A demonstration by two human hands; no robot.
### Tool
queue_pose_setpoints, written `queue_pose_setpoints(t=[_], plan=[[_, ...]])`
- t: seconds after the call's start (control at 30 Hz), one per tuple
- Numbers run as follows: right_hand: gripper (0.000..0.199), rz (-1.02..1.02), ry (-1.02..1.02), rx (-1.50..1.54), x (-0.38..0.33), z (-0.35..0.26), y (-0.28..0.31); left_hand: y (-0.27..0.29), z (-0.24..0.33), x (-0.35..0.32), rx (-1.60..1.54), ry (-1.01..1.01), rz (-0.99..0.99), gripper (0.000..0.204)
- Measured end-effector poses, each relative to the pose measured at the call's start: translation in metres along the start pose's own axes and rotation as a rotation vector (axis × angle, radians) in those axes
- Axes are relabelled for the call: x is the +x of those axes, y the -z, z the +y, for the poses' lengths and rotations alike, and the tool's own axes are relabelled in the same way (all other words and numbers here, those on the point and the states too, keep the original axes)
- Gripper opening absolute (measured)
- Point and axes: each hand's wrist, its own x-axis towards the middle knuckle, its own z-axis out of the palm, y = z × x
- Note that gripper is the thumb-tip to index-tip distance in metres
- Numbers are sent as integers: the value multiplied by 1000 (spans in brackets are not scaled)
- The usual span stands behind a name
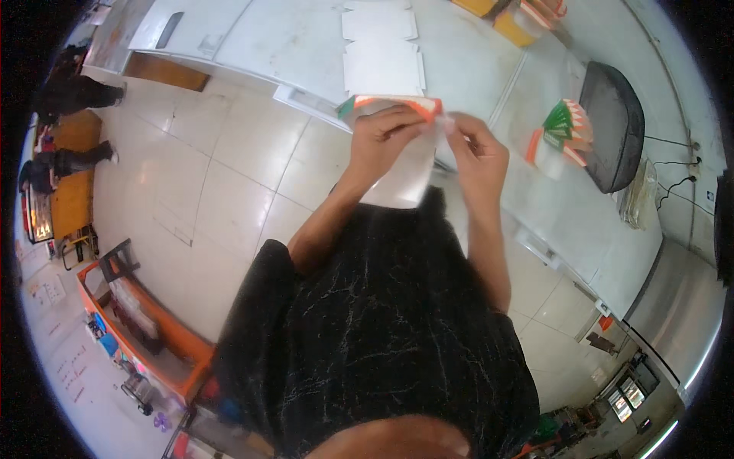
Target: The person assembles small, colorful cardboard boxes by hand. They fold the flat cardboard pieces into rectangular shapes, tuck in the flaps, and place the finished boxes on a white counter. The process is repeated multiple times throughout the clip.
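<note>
A flat cardboard carton blank (382, 69) lies white side up on the counter, with notched side flaps. At its near end, by the counter's edge, a folded strip of printed orange, white and green card (394, 101) stands up. My left hand (382, 141) pinches this strip from below with closed fingers. My right hand (478, 149) is closed at the strip's right corner, thumb and fingertips together on the card. A glossy white panel (401, 180) hangs down between my forearms; whether it joins the blank behind my hands is hard to tell.
Orange and green printed cartons (562, 134) stand on the counter to the right, beside a dark grey chair-back shape (614, 126). Yellow and orange cartons (520, 23) are at the far right. An orange-framed cart (145, 329) is at the left. Two people in dark clothes are far left.
</note>
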Motion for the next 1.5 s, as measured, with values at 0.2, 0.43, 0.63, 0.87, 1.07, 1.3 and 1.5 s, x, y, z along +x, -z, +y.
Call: queue_pose_setpoints(t=[0.2, 0.43, 0.63, 0.87, 1.07, 1.3, 1.5], plan=[[13, -26, 36, -22, 0, -4, -1, -2, 3, -4, -74, 45, 23, 15], [15, 32, 185, -140, -4, 1, -16, -6, 9, -4, -161, 93, 66, 16], [14, 93, 249, -196, -9, 7, -19, -16, 7, -9, -39, 49, 168, 22], [13, 192, 185, 12, -7, 13, -29, -25, 26, -11, 124, -92, 157, 27], [13, 156, 454, -271, -3, 13, -38, -27, 27, -11, 104, -127, 170, 28], [61, -56, 114, 128, 14, 26, -19, -11, 4, -4, 799, -327, 209, 23], [44, -214, 249, -577, 45, 1, -19, -3, -18, -22, 1007, -517, -108, 26]])
